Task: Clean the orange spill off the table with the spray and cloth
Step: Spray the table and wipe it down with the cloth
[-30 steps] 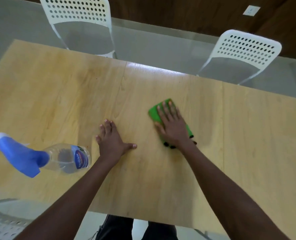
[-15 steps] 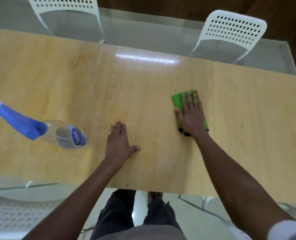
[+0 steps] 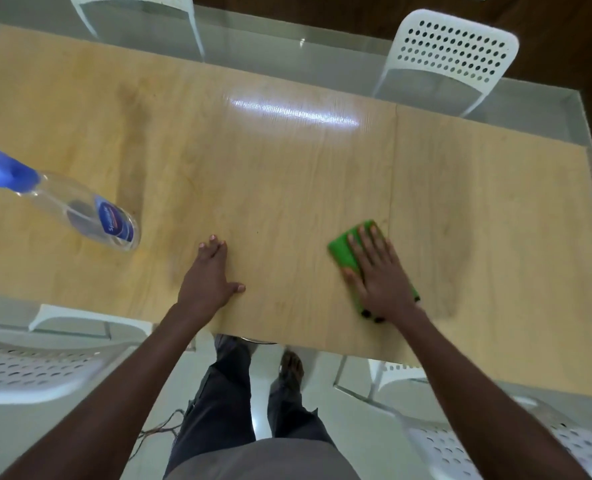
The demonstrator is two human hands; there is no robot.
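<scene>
A green cloth (image 3: 343,251) lies flat on the light wooden table (image 3: 287,168), near its front edge and right of centre. My right hand (image 3: 381,276) presses down on the cloth with the fingers spread, covering most of it. My left hand (image 3: 208,279) rests flat and empty on the table, left of the cloth. The clear spray bottle (image 3: 79,210) with a blue trigger head stands at the left, apart from both hands. I cannot pick out a distinct orange spill; faint darker streaks show on the wood right of the cloth.
White perforated chairs stand at the far right (image 3: 454,53) and far left (image 3: 131,8) of the table. Two more are on my side, at the near left (image 3: 27,372) and near right (image 3: 571,445). My legs are below the table's front edge.
My right hand has slid the cloth to the right, then back toward the front edge. The left hand stays flat in place. The view has tipped down.
</scene>
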